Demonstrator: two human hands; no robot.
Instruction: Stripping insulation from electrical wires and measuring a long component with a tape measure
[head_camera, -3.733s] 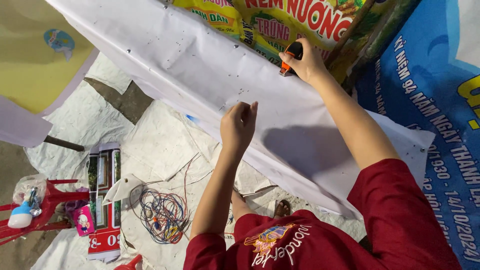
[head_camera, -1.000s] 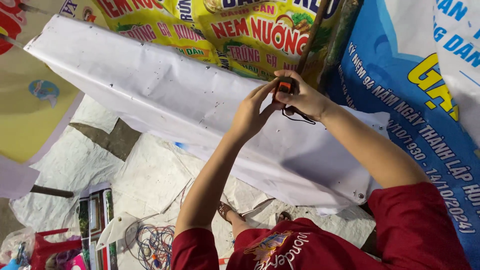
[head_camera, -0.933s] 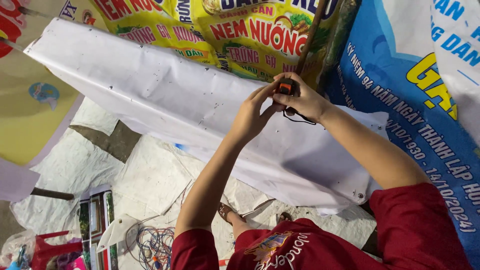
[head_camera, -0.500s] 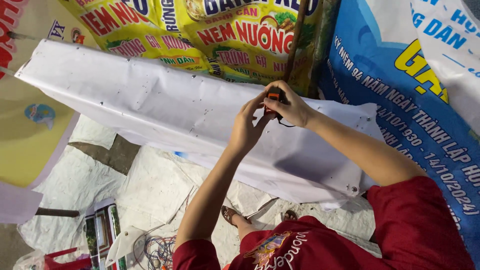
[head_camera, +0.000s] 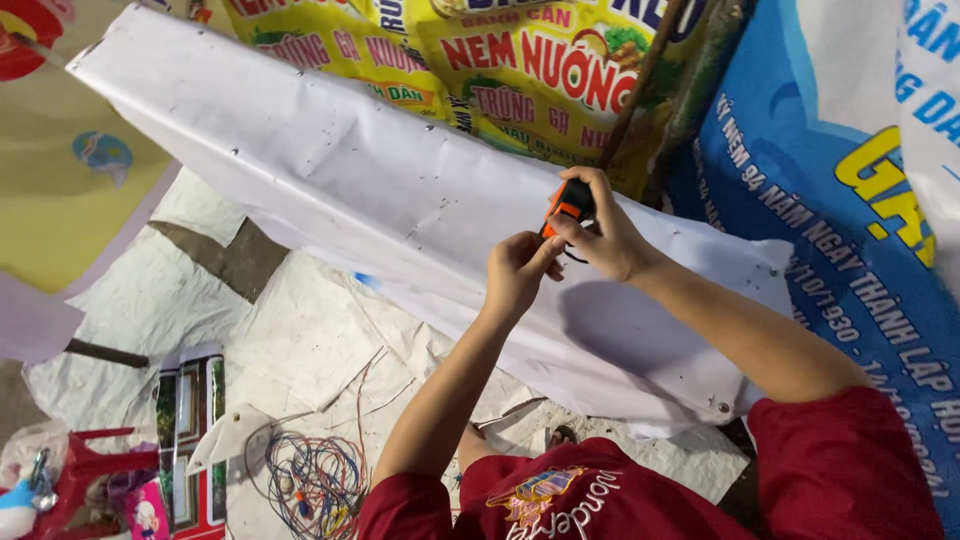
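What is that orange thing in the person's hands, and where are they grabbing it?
A small orange and black handheld tool. The right hand wraps its lower body; the left hand pinches its bottom end.

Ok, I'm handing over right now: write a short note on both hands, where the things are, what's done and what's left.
Right hand: gripping the small orange and black tool above the white sheet.
Left hand: fingertips pinching at the tool's lower end.
White sheet: spread flat and slanting, over the yellow banner and beside the blue banner. Wire bundle lies on the floor below.
Done: sheet laid out, tool in both hands.
Left: nothing shows the tool put to the sheet yet.
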